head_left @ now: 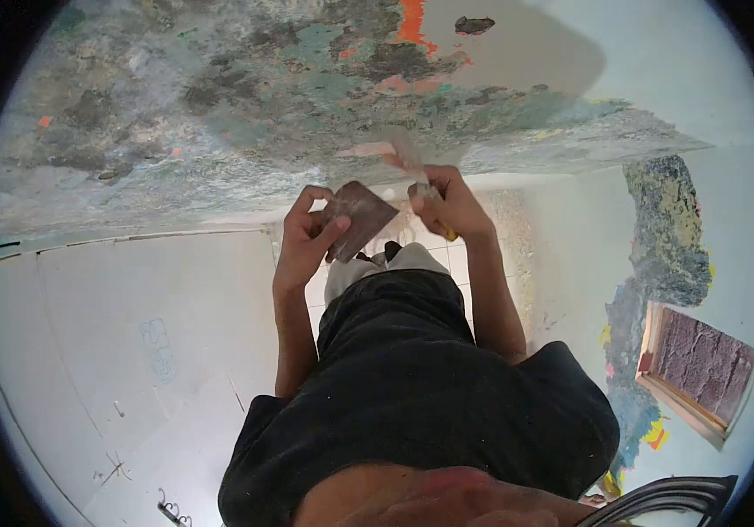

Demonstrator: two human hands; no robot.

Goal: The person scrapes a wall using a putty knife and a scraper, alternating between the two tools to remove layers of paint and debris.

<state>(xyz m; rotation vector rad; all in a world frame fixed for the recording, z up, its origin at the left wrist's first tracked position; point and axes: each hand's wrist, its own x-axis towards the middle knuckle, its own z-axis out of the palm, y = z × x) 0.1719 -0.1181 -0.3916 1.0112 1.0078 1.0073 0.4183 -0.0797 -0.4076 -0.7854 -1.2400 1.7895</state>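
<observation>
My left hand (308,233) grips a folded, dark brown square of sandpaper (366,221), thumb across its near face. Beside it on the right, my right hand (454,209) is closed around a putty knife (407,154). The blade points up toward the wall and is smeared by motion; a bit of yellow handle shows below the fist. Both hands are in front of my waist, a short way apart. Just beyond them is the wall (245,114), its paint stripped to mottled grey and green with orange patches.
A white panel or door (193,342) with blue scribbles is on the left. On the right, a pale wall (570,237) has a stripped strip and a small framed opening (702,364). Floor tiles (458,262) show below my hands. Cables (671,501) are at the bottom right.
</observation>
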